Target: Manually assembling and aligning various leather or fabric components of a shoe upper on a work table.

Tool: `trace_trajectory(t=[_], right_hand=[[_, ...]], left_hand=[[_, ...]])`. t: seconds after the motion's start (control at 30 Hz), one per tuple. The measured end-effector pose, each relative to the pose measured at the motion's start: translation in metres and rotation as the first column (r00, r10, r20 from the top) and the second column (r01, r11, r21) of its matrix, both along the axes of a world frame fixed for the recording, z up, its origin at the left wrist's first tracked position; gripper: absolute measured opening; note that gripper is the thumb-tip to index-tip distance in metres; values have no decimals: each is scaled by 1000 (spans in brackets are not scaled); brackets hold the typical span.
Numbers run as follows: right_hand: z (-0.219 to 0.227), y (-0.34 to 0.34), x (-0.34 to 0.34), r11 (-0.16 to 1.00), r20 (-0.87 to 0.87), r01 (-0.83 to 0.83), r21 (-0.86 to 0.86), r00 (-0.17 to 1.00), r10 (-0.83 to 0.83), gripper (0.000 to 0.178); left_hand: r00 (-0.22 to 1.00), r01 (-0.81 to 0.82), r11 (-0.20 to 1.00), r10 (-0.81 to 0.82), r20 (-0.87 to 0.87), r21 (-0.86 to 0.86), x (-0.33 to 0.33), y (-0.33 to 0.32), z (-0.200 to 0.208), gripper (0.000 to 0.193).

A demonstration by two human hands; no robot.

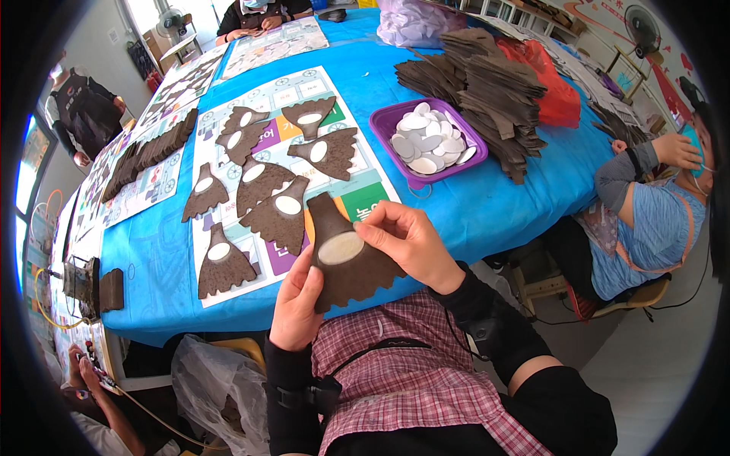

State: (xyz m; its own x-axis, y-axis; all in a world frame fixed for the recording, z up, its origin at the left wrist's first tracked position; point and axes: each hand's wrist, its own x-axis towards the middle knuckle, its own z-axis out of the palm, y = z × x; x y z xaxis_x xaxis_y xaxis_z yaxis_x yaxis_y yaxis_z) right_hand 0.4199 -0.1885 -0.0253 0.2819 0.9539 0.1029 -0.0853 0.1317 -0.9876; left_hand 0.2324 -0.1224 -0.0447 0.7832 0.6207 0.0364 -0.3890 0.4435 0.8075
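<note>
"What is held nearest?"

"A dark brown, fan-shaped piece with a wavy hem [372, 280] is held up over the near table edge. Its left side is gripped by the left hand [298, 308], thumb on top. A flat, cream-white oval [341, 248] is seen on its middle."

"And the right hand [414, 243]?"

"Its thumb and finger are held close together at the oval's upper right edge. Whether the oval or the brown piece is pinched cannot be told."

"What is seen farther on?"

"More brown fan pieces with white ovals [228, 270] are spread on a colourful printed sheet [369, 199]. To the right, loose white and grey ovals [426, 142] are kept in a purple plastic tub [445, 176]. Beyond it, brown pieces are heaped [487, 83] beside a red plastic bag [551, 91]. All are set on a blue table cover [160, 266]."
</note>
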Motion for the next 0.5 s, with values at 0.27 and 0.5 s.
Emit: trace_trajectory(t=[0.27, 0.5], right_hand=[[7, 1, 4, 1000, -80, -10, -6, 997, 10, 12], [19, -12, 9, 997, 266, -61, 49, 963, 46, 11]], left_hand=[[955, -184, 937, 242, -171, 297, 9, 0, 2, 55], [891, -354, 856, 431, -142, 376, 6, -7, 7, 36]])
